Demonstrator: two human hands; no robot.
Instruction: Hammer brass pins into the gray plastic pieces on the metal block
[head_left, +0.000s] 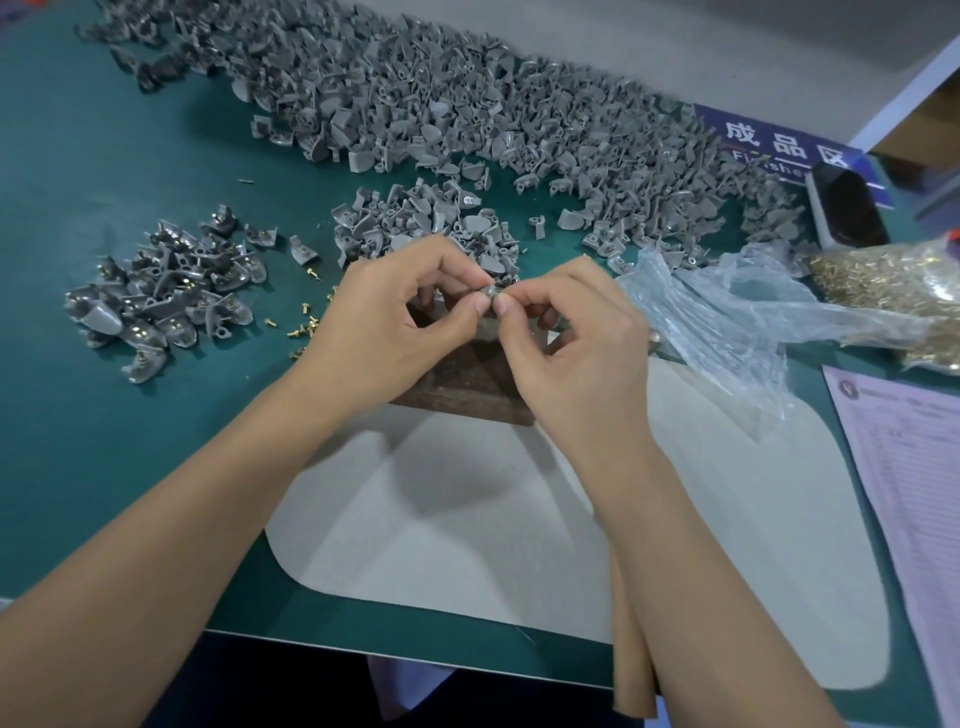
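Head view shows the left hand (387, 325) and right hand (571, 332) meeting above the dark block (467, 384), fingers curled, both pinching one small gray piece (490, 292); loose pins (306, 325) lie left of the block; gray piles (426, 223) sit behind.

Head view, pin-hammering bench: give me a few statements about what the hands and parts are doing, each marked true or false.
1. Both hands pinch one small gray piece between them. True.
2. The right hand holds a hammer. False: no hammer shows.
3. Loose brass pins lie on the green mat beside the left hand. True.
4. The clear bag lies left of the hands. False: it lies to their right.
5. The metal block sits under the hands. True.
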